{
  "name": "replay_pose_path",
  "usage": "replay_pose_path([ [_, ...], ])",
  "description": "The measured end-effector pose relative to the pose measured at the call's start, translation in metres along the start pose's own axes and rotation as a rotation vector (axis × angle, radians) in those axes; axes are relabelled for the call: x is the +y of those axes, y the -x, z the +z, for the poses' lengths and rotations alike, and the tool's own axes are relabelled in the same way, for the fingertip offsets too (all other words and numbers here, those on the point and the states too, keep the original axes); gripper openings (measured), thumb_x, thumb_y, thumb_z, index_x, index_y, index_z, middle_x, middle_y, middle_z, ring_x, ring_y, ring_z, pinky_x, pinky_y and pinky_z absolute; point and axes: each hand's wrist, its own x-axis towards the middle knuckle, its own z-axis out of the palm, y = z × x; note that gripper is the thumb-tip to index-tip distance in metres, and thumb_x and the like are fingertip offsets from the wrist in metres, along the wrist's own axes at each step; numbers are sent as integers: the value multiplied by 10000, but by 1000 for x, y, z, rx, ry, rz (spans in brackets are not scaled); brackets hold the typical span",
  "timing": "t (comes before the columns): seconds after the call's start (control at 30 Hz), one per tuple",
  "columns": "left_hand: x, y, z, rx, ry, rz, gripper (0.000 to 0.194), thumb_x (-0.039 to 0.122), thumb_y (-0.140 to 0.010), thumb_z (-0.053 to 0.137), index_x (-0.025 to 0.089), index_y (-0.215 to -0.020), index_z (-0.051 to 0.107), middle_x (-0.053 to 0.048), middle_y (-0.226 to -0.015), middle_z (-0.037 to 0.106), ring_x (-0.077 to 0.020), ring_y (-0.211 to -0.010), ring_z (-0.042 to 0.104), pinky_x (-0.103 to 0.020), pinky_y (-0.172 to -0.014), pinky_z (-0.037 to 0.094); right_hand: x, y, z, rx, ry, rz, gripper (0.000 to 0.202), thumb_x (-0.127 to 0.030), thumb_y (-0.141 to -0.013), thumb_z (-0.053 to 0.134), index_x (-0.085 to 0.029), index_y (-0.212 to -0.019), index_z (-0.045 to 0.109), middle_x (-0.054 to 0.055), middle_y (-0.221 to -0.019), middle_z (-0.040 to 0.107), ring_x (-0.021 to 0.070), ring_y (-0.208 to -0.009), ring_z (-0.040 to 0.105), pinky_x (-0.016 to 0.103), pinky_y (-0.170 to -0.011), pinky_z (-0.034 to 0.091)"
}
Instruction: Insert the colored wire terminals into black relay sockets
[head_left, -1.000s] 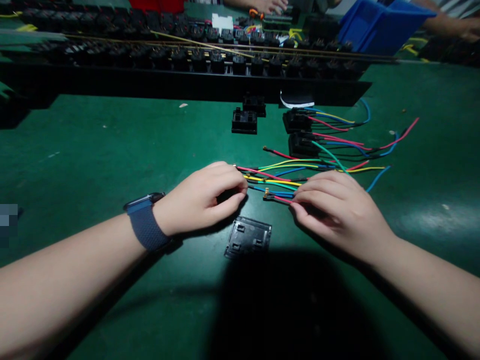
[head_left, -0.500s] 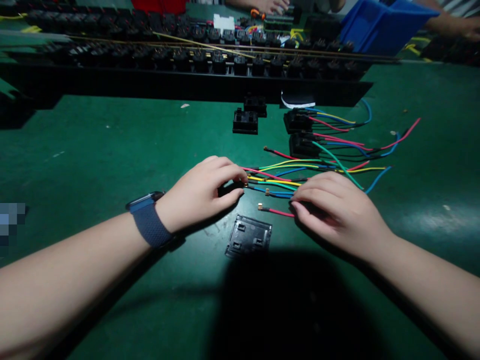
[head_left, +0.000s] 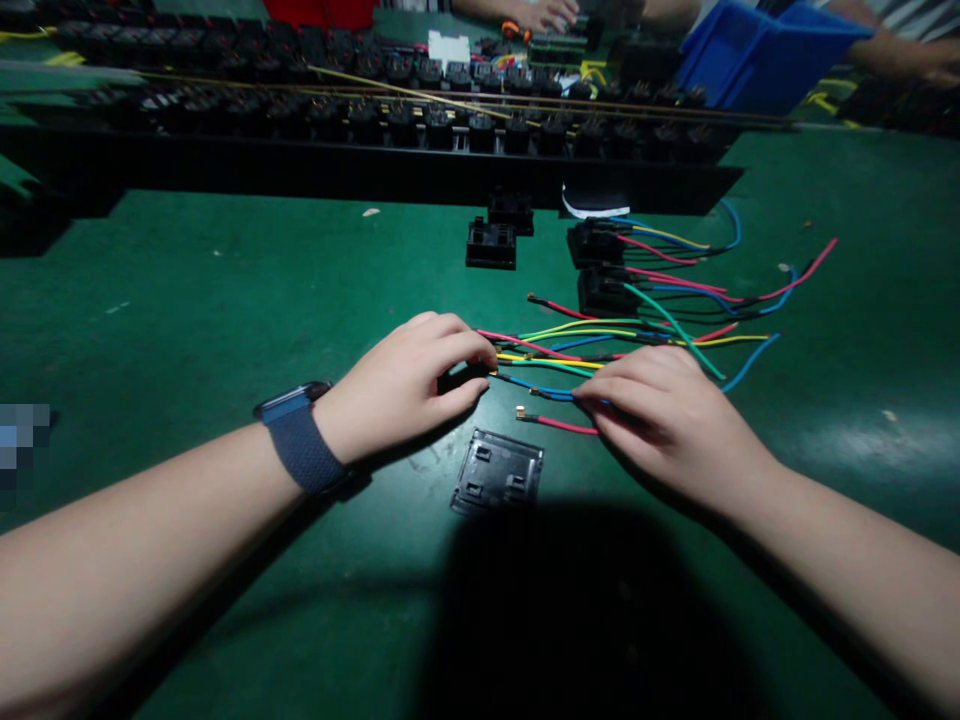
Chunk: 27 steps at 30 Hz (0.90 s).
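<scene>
My left hand (head_left: 416, 385), with a dark blue watch band at the wrist, rests on the green table. Its thumb and index finger are apart, close to the left ends of several coloured wires (head_left: 559, 362). My right hand (head_left: 664, 420) pinches a blue wire (head_left: 551, 394) between thumb and fingertips. Just below that lies a red wire (head_left: 559, 423) with a brass terminal. A flat black plastic plate (head_left: 499, 472) lies nearer to me, partly in shadow. Two black sockets with wires (head_left: 600, 290) sit beyond my right hand.
Two black housings (head_left: 491, 245) stand beyond the wires. A long black rack (head_left: 375, 175) filled with sockets spans the back. A blue bin (head_left: 765, 60) is at the back right, and another person's hand (head_left: 551, 14) shows behind the rack.
My right thumb and fingertips have closed on the blue wire and moved slightly left. The blue wire's terminal has tilted and shifted down a little. My left hand has hardly moved.
</scene>
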Motion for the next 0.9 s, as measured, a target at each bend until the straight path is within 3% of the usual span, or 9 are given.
replay_pose_path([
  [0.3, 0, -1, -1, -25, 11, 21, 208, 352, -872, 562, 201, -970, 666, -55, -982, 594, -220, -963, 528, -364, -857, 426, -2, -1, -2, -56, -66, -36, 147, -140, -883, 535, -193, -971, 640, 26, -923, 689, 198, -866, 593, 419, -841, 364],
  [0.73, 0, -2, 3, -30, 12, 45, 204, 275, -939, 447, 146, -901, 600, -76, -935, 603, -209, -911, 530, -335, -823, 418, -5, -4, -3, -37, -69, -21, 96, -193, -876, 565, -190, -939, 638, 14, -862, 690, 181, -841, 606, 405, -855, 361],
  [0.9, 2, -1, 0, 20, 76, 67, 196, 276, -948, 433, 148, -893, 571, -44, -872, 611, -166, -818, 548, -282, -764, 413, -6, -4, -4, -32, -66, -6, 88, -181, -871, 563, -188, -923, 633, 13, -843, 680, 175, -829, 609, 411, -869, 360],
])
